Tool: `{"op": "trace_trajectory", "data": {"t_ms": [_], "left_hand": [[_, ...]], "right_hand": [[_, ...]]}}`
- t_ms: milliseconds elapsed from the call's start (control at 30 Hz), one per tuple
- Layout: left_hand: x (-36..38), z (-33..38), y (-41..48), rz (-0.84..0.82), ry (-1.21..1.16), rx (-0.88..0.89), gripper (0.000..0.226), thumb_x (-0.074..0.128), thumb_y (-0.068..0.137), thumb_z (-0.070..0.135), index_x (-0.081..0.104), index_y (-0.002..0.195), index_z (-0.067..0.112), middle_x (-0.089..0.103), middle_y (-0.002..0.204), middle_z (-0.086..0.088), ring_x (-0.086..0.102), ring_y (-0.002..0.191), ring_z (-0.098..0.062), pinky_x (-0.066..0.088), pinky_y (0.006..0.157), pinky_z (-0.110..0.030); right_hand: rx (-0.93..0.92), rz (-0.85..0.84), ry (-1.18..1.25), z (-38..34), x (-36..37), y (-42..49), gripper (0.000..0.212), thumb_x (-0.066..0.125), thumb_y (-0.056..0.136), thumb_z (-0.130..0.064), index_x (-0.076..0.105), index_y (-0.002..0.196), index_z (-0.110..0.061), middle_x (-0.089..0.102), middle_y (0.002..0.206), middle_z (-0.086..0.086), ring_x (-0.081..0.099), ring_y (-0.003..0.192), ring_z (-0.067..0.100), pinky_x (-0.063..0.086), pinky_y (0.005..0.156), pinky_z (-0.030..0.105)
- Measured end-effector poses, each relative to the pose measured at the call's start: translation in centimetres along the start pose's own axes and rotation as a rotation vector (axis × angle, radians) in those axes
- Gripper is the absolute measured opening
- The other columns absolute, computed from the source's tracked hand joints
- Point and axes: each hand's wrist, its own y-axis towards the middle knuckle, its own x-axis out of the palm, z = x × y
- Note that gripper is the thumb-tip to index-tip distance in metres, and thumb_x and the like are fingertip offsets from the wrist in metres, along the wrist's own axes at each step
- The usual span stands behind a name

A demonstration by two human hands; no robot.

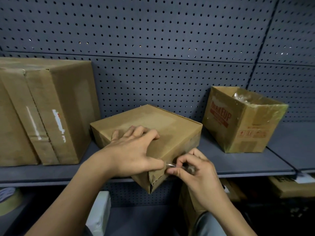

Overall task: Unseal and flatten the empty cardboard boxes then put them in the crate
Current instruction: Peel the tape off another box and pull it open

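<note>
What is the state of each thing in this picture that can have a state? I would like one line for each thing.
flat box: closed, on the shelf, near corner past the shelf edge.
clear tape: partly lifted at that corner.
left hand: presses on the flat box's top.
right hand: pinches the clear tape.
large box: closed, taped.
printed box: top open, plastic inside.

Stockroom: pegboard-backed shelf [238, 165], stored cartons [44, 113].
</note>
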Motion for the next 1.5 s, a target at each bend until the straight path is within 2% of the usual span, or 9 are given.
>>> {"op": "trace_trajectory", "data": {"t_ms": [233,400,500,733,867,1033,1200,1333,1500], "left_hand": [[0.0,-1.0,-0.3,-0.008,-0.038,0.048,0.079,0.033,0.057,0.073,0.027,0.133,0.051,0.025,0.129,0.024,0.018,0.127,0.001,0.006,0.119,-0.05],[-0.2,-1.3,-0.4,-0.017,-0.078,0.068,0.076,0.039,0.059,0.071,0.029,0.132,0.053,0.027,0.131,0.028,0.016,0.118,0.009,0.005,0.12,-0.046],[-0.7,-1.1,-0.3,-0.052,-0.074,0.047,0.075,0.039,0.058,0.071,0.029,0.13,0.051,0.03,0.13,0.023,0.022,0.122,0.002,0.009,0.119,-0.046],[-0.9,0.9,0.0,-0.097,-0.016,-0.036,0.066,0.04,0.067,0.064,0.029,0.127,0.038,0.03,0.138,0.008,0.027,0.129,-0.016,0.01,0.117,-0.054],[0.5,2.3,1.1,-0.085,0.079,-0.092,0.096,0.044,0.066,0.077,0.008,0.148,0.043,0.008,0.163,-0.002,0.0,0.151,-0.032,-0.004,0.118,-0.061],[1.8,3.0,2.2,-0.027,0.192,-0.134,0.103,0.055,0.081,0.072,-0.013,0.153,0.042,-0.011,0.165,-0.009,-0.011,0.15,-0.039,-0.007,0.118,-0.061],[1.9,2.2,2.1,-0.029,0.203,-0.11,0.105,0.057,0.08,0.071,-0.016,0.151,0.047,-0.015,0.165,-0.005,-0.014,0.151,-0.033,-0.005,0.12,-0.057],[1.8,2.1,1.8,-0.034,0.205,-0.098,0.106,0.058,0.08,0.07,-0.017,0.151,0.048,-0.017,0.165,-0.003,-0.015,0.151,-0.031,-0.003,0.12,-0.056],[1.6,1.2,1.2,-0.049,0.181,-0.04,0.102,0.059,0.081,0.066,-0.017,0.148,0.054,-0.019,0.164,0.005,-0.018,0.151,-0.023,-0.005,0.121,-0.053]], "right_hand": [[0.095,0.09,0.195,1.3,-2.3,0.1,0.024,0.07,0.085,-0.029,0.055,0.068,-0.023,0.051,0.077,-0.006,0.054,0.076,0.009,0.04,0.072,0.019],[0.296,0.285,0.604,2.4,-3.4,1.1,0.024,0.053,0.097,-0.002,0.045,0.075,-0.004,0.067,0.099,0.014,0.072,0.098,0.029,0.053,0.092,0.05],[0.353,0.352,0.712,1.6,-3.3,1.5,0.026,0.047,0.099,0.004,0.042,0.076,-0.007,0.07,0.103,0.023,0.073,0.093,0.034,0.059,0.086,0.048],[0.448,0.291,0.963,-0.3,-2.1,2.1,0.014,0.045,0.099,-0.003,0.05,0.091,-0.014,0.061,0.071,0.013,0.062,0.064,0.024,0.056,0.061,0.039],[0.379,0.202,0.894,-0.6,-1.3,2.0,0.005,0.055,0.094,-0.005,0.054,0.09,-0.007,0.051,0.075,0.012,0.051,0.064,0.021,0.052,0.061,0.038],[0.311,0.156,0.745,-0.3,-1.1,1.7,0.061,0.092,0.052,-0.05,0.061,0.089,-0.013,0.058,0.078,0.006,0.055,0.072,0.021,0.047,0.065,0.035],[0.259,0.147,0.467,-1.3,-1.1,1.7,0.047,0.089,0.065,-0.01,0.055,0.098,-0.006,0.065,0.082,-0.009,0.061,0.075,0.001,0.051,0.067,0.018],[0.275,0.121,0.203,-1.1,-1.4,1.7,0.047,0.093,0.063,-0.029,0.055,0.09,-0.032,0.066,0.084,-0.012,0.06,0.08,0.006,0.053,0.071,0.029],[0.241,0.05,0.067,-1.2,-2.0,1.4,0.04,0.09,0.065,-0.033,0.056,0.086,-0.032,0.062,0.081,-0.003,0.057,0.071,0.015,0.049,0.068,0.036]]}}
